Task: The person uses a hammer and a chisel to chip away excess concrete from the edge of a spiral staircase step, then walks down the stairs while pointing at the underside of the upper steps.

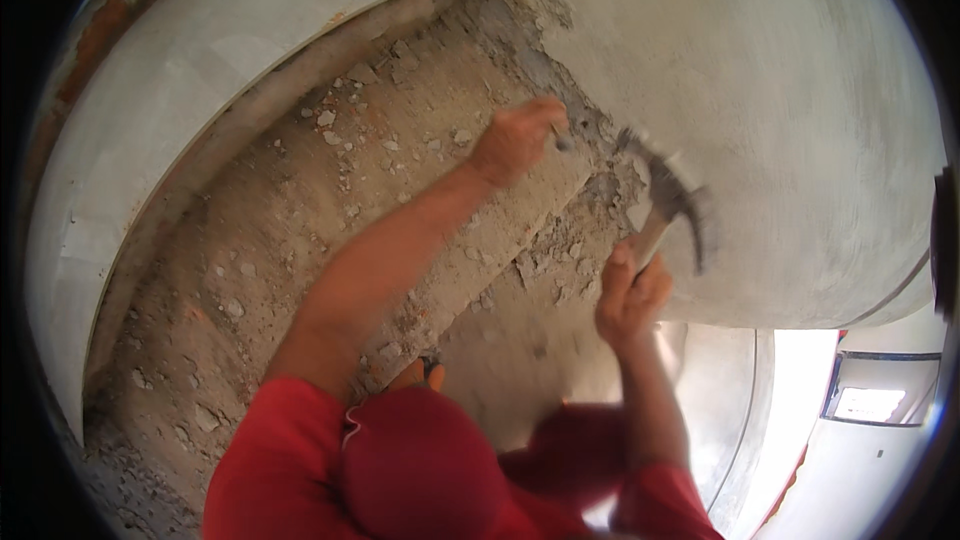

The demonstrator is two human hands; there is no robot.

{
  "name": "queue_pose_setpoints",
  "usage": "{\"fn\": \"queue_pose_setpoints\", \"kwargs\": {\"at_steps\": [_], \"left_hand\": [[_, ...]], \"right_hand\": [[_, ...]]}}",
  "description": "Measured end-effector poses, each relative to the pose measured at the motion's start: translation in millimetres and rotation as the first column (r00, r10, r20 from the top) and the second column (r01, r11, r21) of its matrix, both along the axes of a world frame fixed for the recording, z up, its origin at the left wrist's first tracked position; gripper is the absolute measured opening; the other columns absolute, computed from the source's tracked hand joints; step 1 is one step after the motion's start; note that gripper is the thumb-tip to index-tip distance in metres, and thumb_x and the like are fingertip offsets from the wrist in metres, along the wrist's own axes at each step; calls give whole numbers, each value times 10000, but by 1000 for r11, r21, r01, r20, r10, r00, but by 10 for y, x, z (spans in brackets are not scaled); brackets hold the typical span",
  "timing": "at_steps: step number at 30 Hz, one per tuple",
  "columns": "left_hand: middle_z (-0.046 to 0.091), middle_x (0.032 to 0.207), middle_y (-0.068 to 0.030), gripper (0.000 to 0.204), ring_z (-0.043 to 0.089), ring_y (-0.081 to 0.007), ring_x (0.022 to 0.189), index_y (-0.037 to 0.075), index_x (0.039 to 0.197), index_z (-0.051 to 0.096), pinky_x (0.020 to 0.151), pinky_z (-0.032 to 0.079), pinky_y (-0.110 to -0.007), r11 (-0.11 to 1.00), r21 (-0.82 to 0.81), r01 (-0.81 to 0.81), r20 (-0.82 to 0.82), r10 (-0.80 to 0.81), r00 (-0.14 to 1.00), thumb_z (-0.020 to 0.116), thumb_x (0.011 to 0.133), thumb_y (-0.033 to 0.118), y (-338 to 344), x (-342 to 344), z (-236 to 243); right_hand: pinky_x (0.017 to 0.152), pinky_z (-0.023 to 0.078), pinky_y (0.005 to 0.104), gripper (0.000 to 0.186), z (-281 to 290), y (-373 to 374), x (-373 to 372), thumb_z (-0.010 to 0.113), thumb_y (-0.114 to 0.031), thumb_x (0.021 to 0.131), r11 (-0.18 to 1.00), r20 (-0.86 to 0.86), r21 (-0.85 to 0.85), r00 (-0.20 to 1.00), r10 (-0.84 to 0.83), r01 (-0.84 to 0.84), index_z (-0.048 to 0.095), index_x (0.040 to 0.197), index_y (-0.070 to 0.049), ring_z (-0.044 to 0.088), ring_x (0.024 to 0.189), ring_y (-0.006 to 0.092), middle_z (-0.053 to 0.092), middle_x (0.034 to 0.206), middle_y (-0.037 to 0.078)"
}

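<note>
Gripping a hammer (667,200) by its pale handle, the right hand (630,302) was closed, its fingers wrapped around the grip and the dark head above them, blurred, in front of the pale wall (800,120). The left hand (512,147) made a tight fist around a short tool (562,144), mostly hidden by the fingers; only a dark end showed clearly, so its exact kind could not be told. That tool was near the wall's broken, crumbly edge, to the left of the hammer and apart from it. Below the left forearm was a dusty ledge (410,165) scattered with chips of rubble (326,118). A curved white panel (190,50) stood on the far left. Red sleeves (285,440) covered the upper arms, and something orange (436,376) showed beneath, too blurred to identify.
</note>
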State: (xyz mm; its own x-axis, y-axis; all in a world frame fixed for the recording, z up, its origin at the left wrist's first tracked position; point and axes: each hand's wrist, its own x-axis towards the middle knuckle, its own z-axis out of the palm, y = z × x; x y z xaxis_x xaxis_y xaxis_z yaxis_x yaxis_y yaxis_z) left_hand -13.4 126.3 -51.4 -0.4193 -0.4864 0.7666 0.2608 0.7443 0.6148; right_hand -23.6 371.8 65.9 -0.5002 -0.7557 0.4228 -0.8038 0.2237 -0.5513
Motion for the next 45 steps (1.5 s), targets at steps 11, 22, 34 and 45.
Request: {"fn": "queue_pose_setpoints", "kwargs": {"at_steps": [11, 22, 34, 45], "left_hand": [[660, 1062, -137, 271, 700, -364, 1048, 4, 951, 564, 785, 664, -398, 978, 173, -118, -125, 141, 982, 594, 771, -196, 377, -128, 113], [693, 1145, -183, 308, 676, -354, 1153, -28, 1047, 640, 829, 652, -373, 961, 255, -108, -111, 140, 984, 623, 784, -187, 330, -68, 26], [699, 1119, -173, 290, 670, -368, 1164, -26, 979, 642, 866, 650, -389, 984, 93, -150, -67, 156, 985, 631, 745, -199, 334, -95, -84], [694, 1034, -174, 103, 719, -361, 1050, -21, 915, 596, 822, 669, -367, 978, -22, -208, -87, 205, 975, 629, 873, -108, 335, -89, -90]], "right_hand": [[533, 437, 379, 209, -759, 279, 6, 479, -160, 1008, 999, -61, 31, 997, -42, 44, 597, 920, -11, 560, 607, 221, 567, 691, 122], [491, 392, 374, 318, -424, -10, 33, 480, -121, 1006, 933, -80, 301, 980, -180, 196, 576, 720, -19, 516, 520, 280, 513, 631, 111], [468, 394, 336, 320, -660, -31, 94, 597, -151, 971, 956, -8, 114, 963, -270, 270, 536, 660, -111, 544, 488, 211, 562, 607, 59], [507, 426, 336, 178, -722, 104, 61, 497, -106, 925, 966, -177, 149, 966, -186, 213, 583, 788, -34, 549, 571, 269, 593, 749, 111]]}}
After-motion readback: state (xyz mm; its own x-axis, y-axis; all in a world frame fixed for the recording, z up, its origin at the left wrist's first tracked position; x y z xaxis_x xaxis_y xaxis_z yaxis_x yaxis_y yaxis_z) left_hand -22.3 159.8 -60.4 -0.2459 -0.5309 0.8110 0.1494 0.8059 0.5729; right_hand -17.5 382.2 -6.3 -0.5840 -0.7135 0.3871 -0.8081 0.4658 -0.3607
